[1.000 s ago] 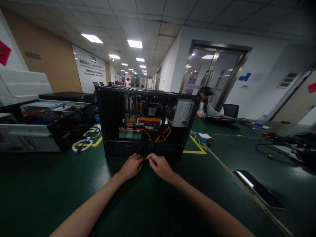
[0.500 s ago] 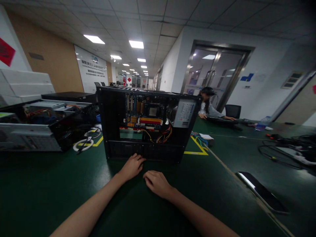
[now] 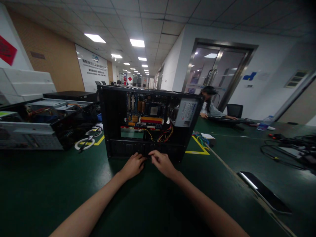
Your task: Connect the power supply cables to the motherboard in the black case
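An open black computer case (image 3: 125, 146) stands upright on the green table (image 3: 118, 204), its inside facing me. A motherboard (image 3: 145, 110), a power supply (image 3: 186, 112) and loose coloured wires (image 3: 166, 133) show in it. My left hand (image 3: 134, 164) rests at the middle of the case's lower front edge, fingers bent and close together. Beside it, my right hand (image 3: 163, 163) is raised before the lower panel, fingers curled in a pinch with the tips near my left fingertips. Anything small between the fingers of either hand is too dark to make out.
Left stands another opened computer case (image 3: 32, 130), with a coiled white cable (image 3: 84, 144) beside it. A phone (image 3: 265, 192) lies at right, near black cables (image 3: 293, 148) and a bottle (image 3: 265, 123). A person (image 3: 208, 105) sits across the table.
My right hand has risen from the table and moved forward to the case's lower panel, close to my left fingertips. My left hand has stayed nearly in place.
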Tool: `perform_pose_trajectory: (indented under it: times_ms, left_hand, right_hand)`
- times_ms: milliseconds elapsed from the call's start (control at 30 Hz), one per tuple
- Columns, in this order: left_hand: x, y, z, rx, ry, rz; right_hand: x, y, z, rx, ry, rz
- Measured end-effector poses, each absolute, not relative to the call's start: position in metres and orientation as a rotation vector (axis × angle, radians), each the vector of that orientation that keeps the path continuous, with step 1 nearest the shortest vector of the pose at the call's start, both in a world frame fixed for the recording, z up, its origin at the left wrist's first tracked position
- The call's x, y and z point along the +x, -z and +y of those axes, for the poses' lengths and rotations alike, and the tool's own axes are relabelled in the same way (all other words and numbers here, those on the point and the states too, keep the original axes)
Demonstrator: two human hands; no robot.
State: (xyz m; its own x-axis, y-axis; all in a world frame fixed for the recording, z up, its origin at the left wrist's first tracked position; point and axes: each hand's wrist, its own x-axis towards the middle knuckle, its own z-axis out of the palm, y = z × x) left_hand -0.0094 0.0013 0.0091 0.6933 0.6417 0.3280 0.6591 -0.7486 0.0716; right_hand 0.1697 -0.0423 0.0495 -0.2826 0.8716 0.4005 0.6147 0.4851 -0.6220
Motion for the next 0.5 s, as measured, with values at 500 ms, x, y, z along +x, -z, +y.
perform_pose_trajectory:
  times_ms: [500]
  left_hand:
    - [-0.01,-0.012,0.001,-2.853,0.495,-1.096]
  right_hand:
    - [0.161,-0.104,0.094,-1.707,-0.427,-2.585]
